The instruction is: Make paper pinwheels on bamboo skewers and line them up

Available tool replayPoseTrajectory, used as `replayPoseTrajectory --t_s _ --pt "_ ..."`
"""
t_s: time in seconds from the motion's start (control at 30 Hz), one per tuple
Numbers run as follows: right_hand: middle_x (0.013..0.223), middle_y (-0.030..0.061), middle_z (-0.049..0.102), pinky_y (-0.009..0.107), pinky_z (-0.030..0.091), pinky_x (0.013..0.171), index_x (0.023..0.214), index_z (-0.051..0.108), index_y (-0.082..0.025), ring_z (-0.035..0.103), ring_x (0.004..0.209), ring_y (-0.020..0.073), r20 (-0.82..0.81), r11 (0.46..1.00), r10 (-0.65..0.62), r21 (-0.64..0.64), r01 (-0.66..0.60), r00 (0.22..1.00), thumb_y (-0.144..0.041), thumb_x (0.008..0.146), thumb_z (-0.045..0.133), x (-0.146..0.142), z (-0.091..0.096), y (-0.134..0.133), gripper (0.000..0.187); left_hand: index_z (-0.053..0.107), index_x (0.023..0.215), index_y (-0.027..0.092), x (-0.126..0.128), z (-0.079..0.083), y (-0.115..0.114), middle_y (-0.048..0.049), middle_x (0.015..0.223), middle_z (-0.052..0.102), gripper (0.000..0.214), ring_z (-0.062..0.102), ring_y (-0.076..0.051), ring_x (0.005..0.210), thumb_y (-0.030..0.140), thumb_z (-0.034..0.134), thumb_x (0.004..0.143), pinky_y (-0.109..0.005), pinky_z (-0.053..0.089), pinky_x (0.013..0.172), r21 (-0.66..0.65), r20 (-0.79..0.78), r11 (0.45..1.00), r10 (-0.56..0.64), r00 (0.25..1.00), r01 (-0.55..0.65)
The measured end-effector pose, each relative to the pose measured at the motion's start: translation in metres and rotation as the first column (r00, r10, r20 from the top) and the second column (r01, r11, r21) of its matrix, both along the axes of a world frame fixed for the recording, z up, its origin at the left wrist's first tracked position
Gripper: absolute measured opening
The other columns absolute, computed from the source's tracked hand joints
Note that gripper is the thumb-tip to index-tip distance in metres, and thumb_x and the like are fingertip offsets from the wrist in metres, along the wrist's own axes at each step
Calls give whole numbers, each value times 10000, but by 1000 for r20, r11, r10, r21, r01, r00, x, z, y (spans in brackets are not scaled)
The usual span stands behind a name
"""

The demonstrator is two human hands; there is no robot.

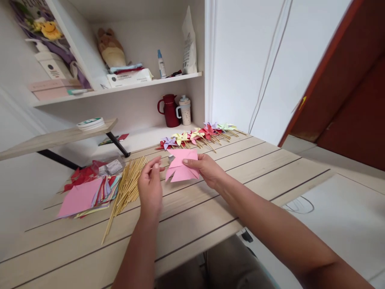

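Note:
My right hand pinches a pink paper square, partly folded into a pinwheel shape, just above the wooden table. My left hand hovers close to the paper's left side, its thumb and forefinger pressed together on something too small to make out. A bundle of thin bamboo sticks lies just left of my left hand. Further left sits a stack of coloured paper squares with a pink sheet on top. A row of finished paper pinwheels on sticks lies beyond my hands.
A red jug and a white cup stand at the back under a shelf with boxes, a bottle and a plush toy. A small raised shelf projects at left. A dark red door is at right.

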State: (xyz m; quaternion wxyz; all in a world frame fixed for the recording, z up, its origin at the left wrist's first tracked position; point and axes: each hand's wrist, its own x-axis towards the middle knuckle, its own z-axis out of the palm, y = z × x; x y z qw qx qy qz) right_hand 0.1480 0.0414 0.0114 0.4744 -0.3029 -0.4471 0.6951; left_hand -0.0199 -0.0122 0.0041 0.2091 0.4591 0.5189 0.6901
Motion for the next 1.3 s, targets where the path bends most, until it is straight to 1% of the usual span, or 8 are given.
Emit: replayPoseTrajectory --t_s 0.23,0.4,0.53,0.63,0.73,0.87,0.97,1.3 --pt "877 96 798 329 535 764 819 790 -149 709 774 207 -92 997 -73 -41 70 993 -293 603 903 15 10 10 283 683 1117 271 8 6 -4 -94 1397 443 348 500 -286 1306 234 752 778 -464 405 1133 267 -417 964 124 900 -9" --pt "864 89 794 321 508 724 801 788 -152 693 765 208 -58 993 -117 25 119 991 -321 578 898 16 11 8 301 702 1018 265 19 5 -6 -86 1416 426 292 467 -309 1348 147 693 750 -526 347 1186 250 -506 963 45 861 97" --pt "791 65 775 299 473 672 755 780 -155 656 708 185 29 984 -134 120 130 991 -343 584 883 18 11 7 274 685 1142 273 15 4 -8 -84 1462 458 379 435 -294 1400 167 665 778 -481 316 1203 220 -357 970 -14 934 99" --pt "736 50 753 285 460 643 736 776 -154 631 669 171 108 987 -62 157 45 992 -336 566 889 19 10 6 274 684 1187 255 9 2 -5 -93 1333 612 325 538 -268 1297 338 649 875 -440 373 1148 71 -174 986 -134 976 148" --pt "720 43 742 280 455 626 727 771 -156 621 656 170 163 985 7 168 -34 987 -341 547 901 17 8 4 289 753 1035 210 6 0 -2 -105 1151 708 345 634 -265 1118 483 717 828 -404 460 1028 -130 -112 965 -241 964 226" --pt "693 29 721 267 425 596 722 765 -159 593 623 157 223 974 24 215 -73 974 -365 590 877 15 2 4 269 781 893 185 11 1 -3 -68 902 737 327 670 -223 866 457 820 716 -331 516 814 -260 23 887 -389 921 381" --pt "661 20 694 255 388 564 701 755 -160 560 599 147 276 966 29 238 -97 961 -370 607 865 16 -1 5 255 774 798 172 14 3 -5 -32 737 703 304 633 -178 713 442 848 679 -288 494 700 -271 100 876 -386 917 398" --pt "665 15 681 277 379 607 718 757 -152 549 618 155 329 957 33 261 -124 944 -405 623 840 12 1 -1 283 775 739 172 10 -3 -1 -49 765 733 351 621 -158 693 469 902 601 -284 487 692 -238 194 891 -346 918 386"
